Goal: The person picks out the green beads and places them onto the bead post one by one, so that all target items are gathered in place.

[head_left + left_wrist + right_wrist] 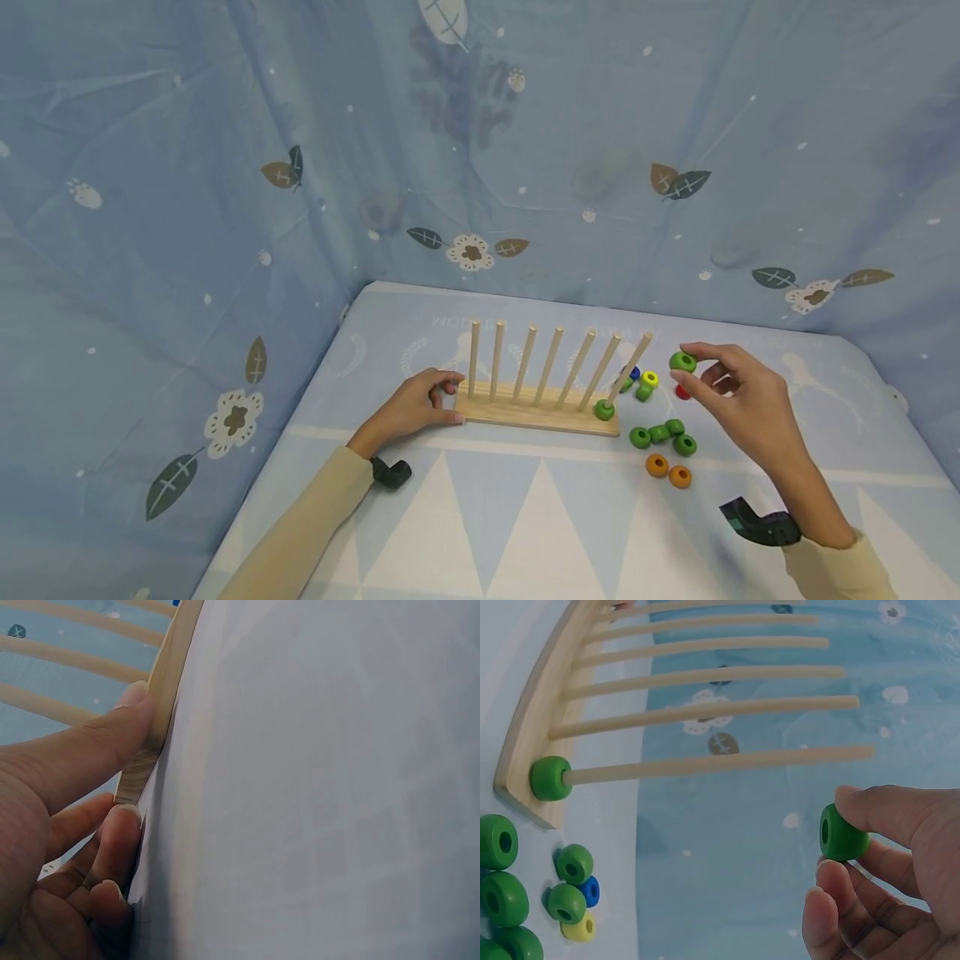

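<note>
A wooden peg rack (540, 411) with several upright pegs stands on the table. One green bead (604, 409) sits at the foot of its rightmost peg. My left hand (415, 405) holds the left end of the base, with the thumb (112, 742) on the wood and fingers around the end. To the right of the rack, my right hand (750, 404) pinches another green bead (844, 834) between thumb and fingers. This bead is in the air, apart from the rightmost peg (727, 763), its hole facing the peg side in the right wrist view.
Several loose green beads (640, 437) lie right of the rack, with two orange beads (657, 465) in front. Farther back are yellow (649, 379) and blue beads (635, 373) near green ones. A red bead (682, 392) is partly hidden by my right hand. Patterned curtains hang behind.
</note>
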The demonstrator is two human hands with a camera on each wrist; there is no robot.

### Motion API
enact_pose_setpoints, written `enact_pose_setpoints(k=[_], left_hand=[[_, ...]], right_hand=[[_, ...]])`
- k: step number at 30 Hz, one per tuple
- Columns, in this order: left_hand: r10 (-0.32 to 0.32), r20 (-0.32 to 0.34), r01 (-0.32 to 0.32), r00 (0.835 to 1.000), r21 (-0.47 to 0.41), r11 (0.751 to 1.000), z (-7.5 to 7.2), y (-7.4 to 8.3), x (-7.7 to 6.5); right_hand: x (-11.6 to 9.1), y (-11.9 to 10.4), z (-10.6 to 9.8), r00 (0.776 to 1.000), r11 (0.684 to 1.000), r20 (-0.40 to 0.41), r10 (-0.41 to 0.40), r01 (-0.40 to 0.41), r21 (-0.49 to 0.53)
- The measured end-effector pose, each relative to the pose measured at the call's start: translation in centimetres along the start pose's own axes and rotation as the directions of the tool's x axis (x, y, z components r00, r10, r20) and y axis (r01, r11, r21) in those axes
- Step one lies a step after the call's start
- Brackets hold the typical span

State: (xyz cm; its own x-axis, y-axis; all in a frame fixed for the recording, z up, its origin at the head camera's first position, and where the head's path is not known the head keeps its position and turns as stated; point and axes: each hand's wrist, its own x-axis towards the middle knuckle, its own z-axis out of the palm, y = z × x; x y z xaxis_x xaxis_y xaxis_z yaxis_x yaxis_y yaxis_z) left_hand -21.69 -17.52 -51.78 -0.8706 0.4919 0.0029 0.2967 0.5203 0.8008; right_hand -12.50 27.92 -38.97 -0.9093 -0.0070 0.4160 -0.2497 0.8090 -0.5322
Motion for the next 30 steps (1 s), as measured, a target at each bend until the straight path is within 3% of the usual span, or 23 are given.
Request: enact_pose_setpoints(k=[30], left_hand=[[-0.008,0.002,0.008,1.0,-0.005,1.0,0.0,0.2,-0.1]], right_hand=[[1.2,-1.2,-0.3,0.998,0.997,-0.025,-0.053,0.055,0.05]])
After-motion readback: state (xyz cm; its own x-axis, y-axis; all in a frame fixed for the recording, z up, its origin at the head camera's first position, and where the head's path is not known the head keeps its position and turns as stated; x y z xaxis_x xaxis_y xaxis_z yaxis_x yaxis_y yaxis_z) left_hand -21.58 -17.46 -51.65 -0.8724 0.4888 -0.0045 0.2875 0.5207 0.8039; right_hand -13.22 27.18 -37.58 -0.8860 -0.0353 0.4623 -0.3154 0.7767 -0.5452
